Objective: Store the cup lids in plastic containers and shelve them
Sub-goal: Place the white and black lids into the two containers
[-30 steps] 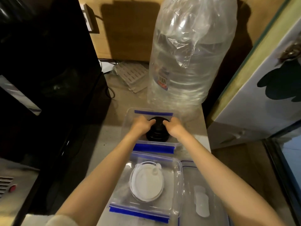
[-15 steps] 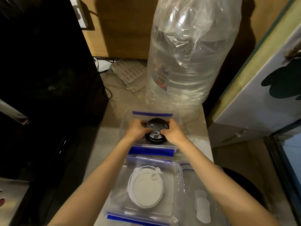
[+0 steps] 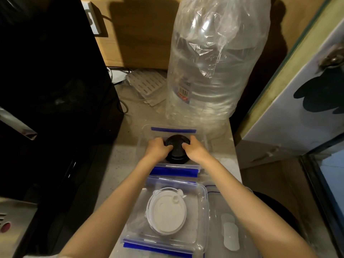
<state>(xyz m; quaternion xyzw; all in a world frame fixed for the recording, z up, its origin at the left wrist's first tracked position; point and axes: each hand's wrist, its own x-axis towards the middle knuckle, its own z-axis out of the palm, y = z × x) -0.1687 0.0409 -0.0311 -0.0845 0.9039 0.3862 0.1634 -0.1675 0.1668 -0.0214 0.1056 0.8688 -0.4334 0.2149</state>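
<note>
A stack of black cup lids (image 3: 177, 150) sits inside an open clear plastic container (image 3: 202, 140) with blue clips, on the counter. My left hand (image 3: 157, 148) grips the stack's left side and my right hand (image 3: 194, 148) grips its right side. Nearer to me, a second clear container (image 3: 197, 190) with blue clips holds white cup lids (image 3: 166, 211). To its right lies a clear container lid (image 3: 216, 207) with two small white pieces (image 3: 229, 231) on it.
A tall clear plastic bag of stacked cups (image 3: 214, 62) stands just behind the far container. A large black appliance (image 3: 52, 90) fills the left. A white slatted piece (image 3: 147, 83) lies at the back. A cabinet door (image 3: 307, 86) stands at right.
Both hands stay on the black lid stack in the far container; my fingers have shifted slightly on top of it, pressing it down. The view has tilted a little.
</note>
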